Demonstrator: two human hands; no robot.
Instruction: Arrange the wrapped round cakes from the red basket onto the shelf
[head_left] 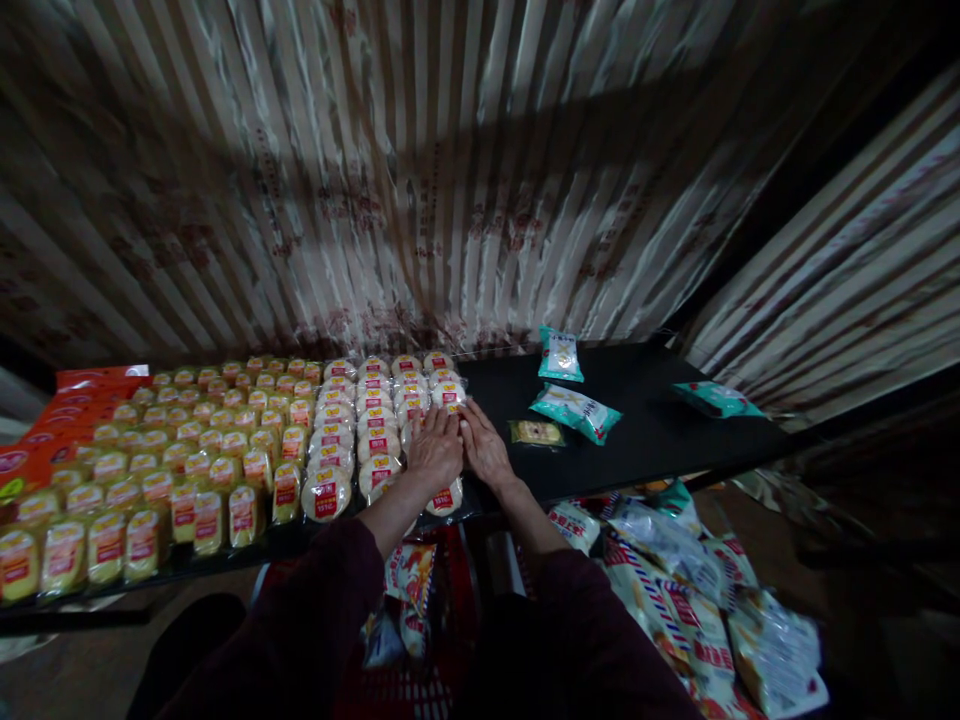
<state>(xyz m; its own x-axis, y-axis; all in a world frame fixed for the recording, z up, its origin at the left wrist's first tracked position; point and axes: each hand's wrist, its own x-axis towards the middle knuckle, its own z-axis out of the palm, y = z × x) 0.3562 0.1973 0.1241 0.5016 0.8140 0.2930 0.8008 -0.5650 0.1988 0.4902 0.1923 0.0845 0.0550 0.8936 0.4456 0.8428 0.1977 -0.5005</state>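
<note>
Rows of round, flat packaged cakes (326, 493) with red and yellow labels lie overlapping on a black shelf (630, 450). My left hand (437, 447) rests on the rightmost rows, its fingers stretched forward over the wrappers and hiding some of them. Against the right side of the last row is my right hand (484, 447), fingers extended and their tips touching a round cake (448, 392) near the back. Neither hand is wrapped around a cake.
Yellow packaged cakes (199, 463) and orange packets (67, 410) fill the left. To the right lie a small yellow packet (537, 433) and teal bags (576, 411). Snack bags (675, 590) are heaped below, beside a red basket (397, 690). Striped sheeting (420, 180) hangs behind.
</note>
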